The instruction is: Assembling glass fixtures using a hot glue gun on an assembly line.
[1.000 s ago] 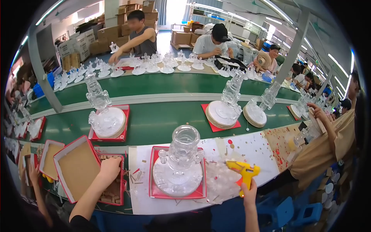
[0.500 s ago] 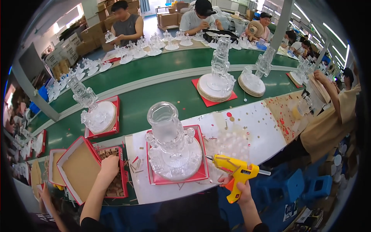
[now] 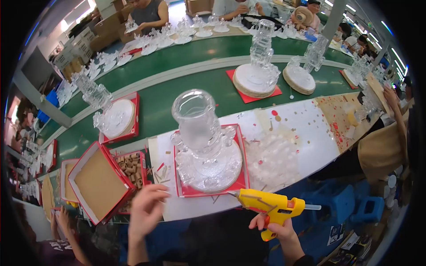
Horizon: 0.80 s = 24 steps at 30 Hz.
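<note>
My right hand (image 3: 284, 230) grips a yellow glue gun (image 3: 262, 201) with a clear glue stick out of its back; its nozzle points left, near the front edge of a red tray (image 3: 246, 177). On that tray stands a clear, tower-shaped plastic piece (image 3: 195, 117) on a round white base (image 3: 213, 175). My left hand (image 3: 146, 210) is in the air, slightly blurred, between the tray and a red box of short brown cardboard tubes (image 3: 132, 168). Its fingers are bent together; whatever they hold is hidden.
An open red-edged box lid (image 3: 100, 186) leans by the tubes. Similar clear pieces stand on the green conveyor (image 3: 177, 97), one in a red tray (image 3: 133, 126) at left. Brown and red scraps litter the white sheet (image 3: 306, 133). Co-workers sit across and at both sides; blue stools (image 3: 333, 206) stand right.
My left hand has come out of the box of tubes, moving right and nearer to me. The glue gun has shifted slightly left and tilts less. The view has tipped down.
</note>
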Each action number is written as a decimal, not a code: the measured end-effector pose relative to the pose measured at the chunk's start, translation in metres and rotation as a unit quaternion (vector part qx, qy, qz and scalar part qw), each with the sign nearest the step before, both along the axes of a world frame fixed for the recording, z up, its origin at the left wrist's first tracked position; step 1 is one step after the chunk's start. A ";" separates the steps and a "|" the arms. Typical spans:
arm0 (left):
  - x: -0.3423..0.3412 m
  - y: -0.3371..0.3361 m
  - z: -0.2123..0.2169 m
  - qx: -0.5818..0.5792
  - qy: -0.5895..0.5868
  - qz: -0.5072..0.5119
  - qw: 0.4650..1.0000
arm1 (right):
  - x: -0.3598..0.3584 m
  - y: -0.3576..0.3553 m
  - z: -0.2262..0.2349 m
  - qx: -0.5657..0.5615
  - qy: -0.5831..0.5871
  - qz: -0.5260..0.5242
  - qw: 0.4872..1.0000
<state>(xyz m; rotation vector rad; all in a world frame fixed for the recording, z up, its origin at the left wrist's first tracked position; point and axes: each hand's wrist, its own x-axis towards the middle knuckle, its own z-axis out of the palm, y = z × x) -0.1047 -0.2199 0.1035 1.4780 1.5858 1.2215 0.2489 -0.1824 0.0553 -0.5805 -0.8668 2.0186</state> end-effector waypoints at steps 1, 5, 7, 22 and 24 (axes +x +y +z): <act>0.021 -0.004 -0.001 -0.001 -0.053 -0.005 0.999 | -0.002 -0.004 0.004 0.006 -0.003 0.013 1.000; 0.067 -0.007 -0.015 -0.024 -0.248 0.023 0.968 | -0.004 -0.008 0.010 -0.018 0.017 0.076 0.997; 0.076 -0.004 -0.019 -0.031 -0.342 0.050 0.938 | -0.004 -0.013 0.010 -0.024 0.011 0.085 0.996; 0.082 0.004 -0.037 0.032 -0.405 -0.034 0.913 | -0.005 -0.019 0.015 -0.027 -0.008 0.108 0.994; 0.082 0.005 -0.037 0.035 -0.399 -0.038 0.915 | -0.005 -0.019 0.015 -0.034 -0.004 0.109 0.993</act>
